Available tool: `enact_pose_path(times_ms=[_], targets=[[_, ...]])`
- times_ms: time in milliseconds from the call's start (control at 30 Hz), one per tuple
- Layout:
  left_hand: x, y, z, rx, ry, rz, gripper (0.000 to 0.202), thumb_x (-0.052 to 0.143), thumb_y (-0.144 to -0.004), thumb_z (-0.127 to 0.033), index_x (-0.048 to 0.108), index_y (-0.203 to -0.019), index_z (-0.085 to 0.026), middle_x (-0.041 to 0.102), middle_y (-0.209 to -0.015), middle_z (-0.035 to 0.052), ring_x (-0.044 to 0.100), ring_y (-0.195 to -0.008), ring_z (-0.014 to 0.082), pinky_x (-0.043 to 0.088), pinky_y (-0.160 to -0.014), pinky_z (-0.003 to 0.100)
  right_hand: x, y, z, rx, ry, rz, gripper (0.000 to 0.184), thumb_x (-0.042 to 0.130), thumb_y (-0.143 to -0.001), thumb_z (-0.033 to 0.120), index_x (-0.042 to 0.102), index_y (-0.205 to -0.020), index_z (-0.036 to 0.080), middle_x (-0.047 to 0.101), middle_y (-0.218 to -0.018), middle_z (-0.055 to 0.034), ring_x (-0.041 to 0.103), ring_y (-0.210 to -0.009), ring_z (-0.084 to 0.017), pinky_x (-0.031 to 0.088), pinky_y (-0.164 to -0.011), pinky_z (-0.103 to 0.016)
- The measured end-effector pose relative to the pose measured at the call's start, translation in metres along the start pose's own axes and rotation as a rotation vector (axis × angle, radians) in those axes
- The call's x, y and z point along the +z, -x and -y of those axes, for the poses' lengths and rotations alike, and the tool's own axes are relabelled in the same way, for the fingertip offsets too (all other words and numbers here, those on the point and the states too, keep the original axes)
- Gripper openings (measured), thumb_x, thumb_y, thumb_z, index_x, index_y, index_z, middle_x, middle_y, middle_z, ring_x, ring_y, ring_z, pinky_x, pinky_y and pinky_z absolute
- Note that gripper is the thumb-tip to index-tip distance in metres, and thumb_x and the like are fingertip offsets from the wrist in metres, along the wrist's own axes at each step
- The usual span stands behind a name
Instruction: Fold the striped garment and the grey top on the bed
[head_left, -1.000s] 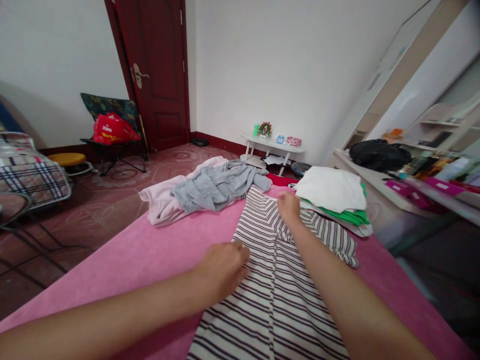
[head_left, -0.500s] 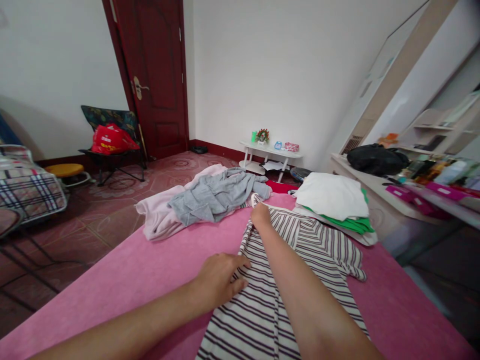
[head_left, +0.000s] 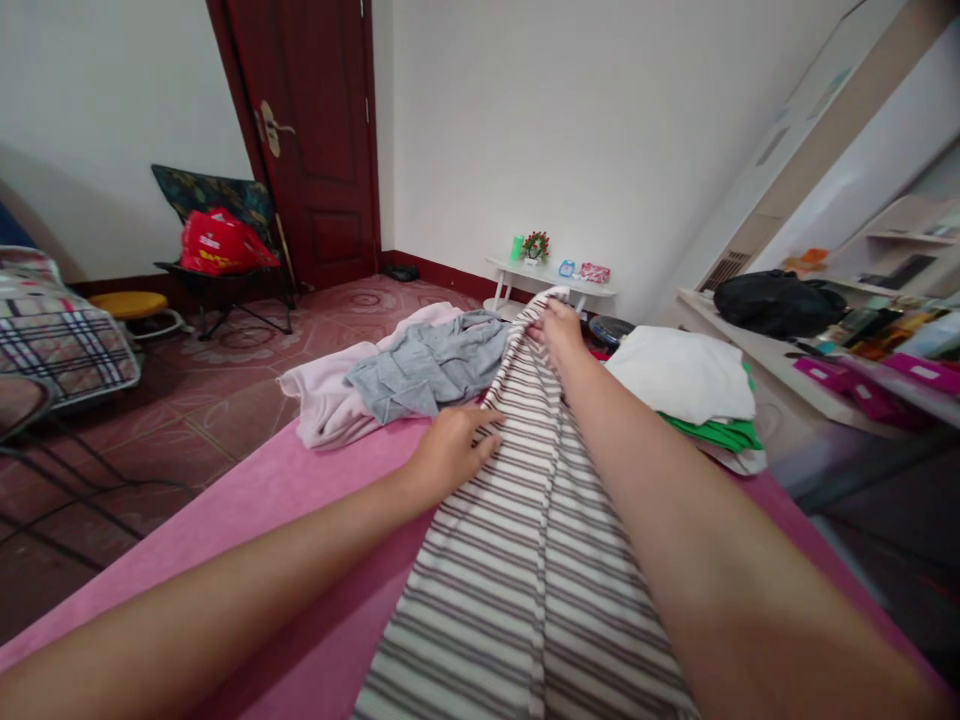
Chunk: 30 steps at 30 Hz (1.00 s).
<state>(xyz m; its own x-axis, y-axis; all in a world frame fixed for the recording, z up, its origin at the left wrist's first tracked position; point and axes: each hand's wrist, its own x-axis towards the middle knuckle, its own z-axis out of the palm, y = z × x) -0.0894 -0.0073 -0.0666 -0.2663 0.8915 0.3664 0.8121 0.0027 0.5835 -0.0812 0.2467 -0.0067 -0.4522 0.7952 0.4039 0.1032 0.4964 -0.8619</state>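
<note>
Holding the far end of the striped shirt (head_left: 487, 560) up, right hand (head_left: 557, 335) closed on the cloth near the collar end. Left hand (head_left: 448, 450) sits at the shirt's left edge, fingers loosely parted; can't tell if they pinch cloth or just rest on it. Shirt runs from the near edge of view up the middle of the pink cover (head_left: 300, 530), far end raised, near part looks to be lying flat.

Handling, my read: steady light pull from the right hand, left hand as a flat anchor on the edge. Pull in line with the lengthwise seam, or the stripes will skew. Knit looks soft, so a hard tug could stretch it. Watch the bunching under the right fingers; a wider grip would spread the cloth better.

Edges and room: most space is left of the shirt, pink cover out to its slanting left edge, tiled floor (head_left: 202, 440) past that. Far left is tight: grey garment (head_left: 427, 370) on a pale pink one (head_left: 322, 415), right by the raised end; can't tell if they touch. Far right, white cloth (head_left: 682, 375) over green (head_left: 720, 432), near the right forearm; an elbow swinging out could nudge that pile.
</note>
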Motion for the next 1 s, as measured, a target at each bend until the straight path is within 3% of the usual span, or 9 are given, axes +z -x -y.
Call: enact_pose_path(times_ms=[133, 267, 367, 467, 533, 667, 767, 867, 1000], targets=[[0.002, -0.008, 0.034, -0.043, -0.224, 0.007, 0.044, 0.062, -0.079, -0.019, 0.059, -0.122, -0.014, 0.052, -0.126, 0.0157, 0.052, -0.115, 0.0280, 0.042, -0.100, 0.041, 0.003, 0.009, 0.011, 0.151, -0.154, 0.225, 0.067, 0.052, -0.079, 0.024, 0.029, -0.143, 0.026, 0.046, -0.141, -0.0086, 0.056, -0.114, -0.019, 0.049, -0.089, -0.040], [0.004, 0.023, 0.046, 0.119, -0.268, 0.028, 0.032, 0.060, -0.081, -0.015, 0.064, -0.113, -0.017, 0.034, -0.142, 0.0148, 0.035, -0.130, 0.0309, 0.032, -0.108, 0.046, -0.021, 0.081, -0.018, 0.060, -0.078, 0.341, 0.060, 0.062, -0.073, 0.022, 0.049, -0.132, 0.018, 0.051, -0.137, -0.0121, 0.054, -0.119, -0.022, 0.041, -0.101, -0.042], [-0.007, 0.055, 0.033, 0.247, -0.106, 0.204, 0.020, 0.053, -0.087, -0.017, 0.067, -0.101, -0.018, 0.052, -0.123, 0.0114, 0.049, -0.114, 0.0232, 0.039, -0.101, 0.036, -0.060, 0.148, -0.035, -0.025, 0.035, 0.456, 0.041, 0.063, -0.074, 0.024, 0.063, -0.114, 0.016, 0.065, -0.119, -0.0106, 0.061, -0.109, -0.023, 0.044, -0.098, -0.041], [-0.026, 0.083, 0.010, 0.288, 0.055, 0.457, 0.019, 0.049, -0.092, -0.025, 0.066, -0.091, -0.018, 0.060, -0.095, 0.0057, 0.055, -0.091, 0.0165, 0.043, -0.085, 0.027, -0.107, 0.205, -0.030, 0.070, 0.114, 0.561, 0.029, 0.062, -0.079, 0.032, 0.068, -0.104, 0.018, 0.070, -0.107, -0.0085, 0.064, -0.099, -0.023, 0.049, -0.091, -0.040], [-0.038, 0.099, -0.005, 0.268, 0.102, 0.557, 0.020, 0.050, -0.092, -0.032, 0.065, -0.089, -0.019, 0.059, -0.091, 0.0041, 0.055, -0.085, 0.0155, 0.043, -0.079, 0.026, -0.138, 0.235, -0.019, 0.146, 0.168, 0.657, 0.030, 0.061, -0.081, 0.036, 0.070, -0.104, 0.019, 0.070, -0.104, -0.0083, 0.065, -0.097, -0.023, 0.050, -0.090, -0.039], [-0.052, 0.125, -0.027, 0.237, 0.048, 0.650, 0.026, 0.068, -0.077, -0.042, 0.063, -0.092, -0.022, 0.059, -0.093, 0.0023, 0.054, -0.084, 0.0179, 0.042, -0.076, 0.028, -0.186, 0.281, -0.004, 0.140, 0.286, 0.848, 0.057, 0.078, -0.064, 0.033, 0.065, -0.119, 0.026, 0.062, -0.123, -0.0089, 0.055, -0.116, -0.029, 0.043, -0.100, -0.042], [-0.055, 0.136, -0.036, 0.220, -0.041, 0.665, 0.030, 0.073, -0.070, -0.029, 0.061, -0.097, -0.024, 0.058, -0.097, 0.0013, 0.054, -0.088, 0.0200, 0.041, -0.079, 0.030, -0.202, 0.309, -0.008, 0.081, 0.412, 0.841, 0.078, 0.081, -0.056, 0.020, 0.057, -0.130, 0.033, 0.052, -0.137, -0.0071, 0.044, -0.127, -0.032, 0.034, -0.108, -0.046], [-0.051, 0.141, -0.040, 0.200, -0.066, 0.694, 0.029, 0.063, -0.073, -0.015, 0.060, -0.100, -0.025, 0.059, -0.098, 0.0010, 0.055, -0.089, 0.0191, 0.041, -0.082, 0.029, -0.206, 0.326, -0.013, 0.055, 0.476, 0.767, 0.059, 0.070, -0.068, 0.018, 0.061, -0.125, 0.033, 0.061, -0.124, -0.0070, 0.054, -0.116, -0.029, 0.039, -0.103, -0.045], [-0.050, 0.138, -0.046, 0.172, -0.038, 0.738, 0.028, 0.054, -0.075, -0.006, 0.060, -0.095, -0.024, 0.062, -0.093, 0.0001, 0.058, -0.084, 0.0161, 0.043, -0.077, 0.025, -0.211, 0.331, -0.001, 0.028, 0.359, 0.765, 0.019, 0.059, -0.083, 0.027, 0.072, -0.097, 0.028, 0.069, -0.093, -0.0065, 0.063, -0.089, -0.023, 0.050, -0.081, -0.034]])
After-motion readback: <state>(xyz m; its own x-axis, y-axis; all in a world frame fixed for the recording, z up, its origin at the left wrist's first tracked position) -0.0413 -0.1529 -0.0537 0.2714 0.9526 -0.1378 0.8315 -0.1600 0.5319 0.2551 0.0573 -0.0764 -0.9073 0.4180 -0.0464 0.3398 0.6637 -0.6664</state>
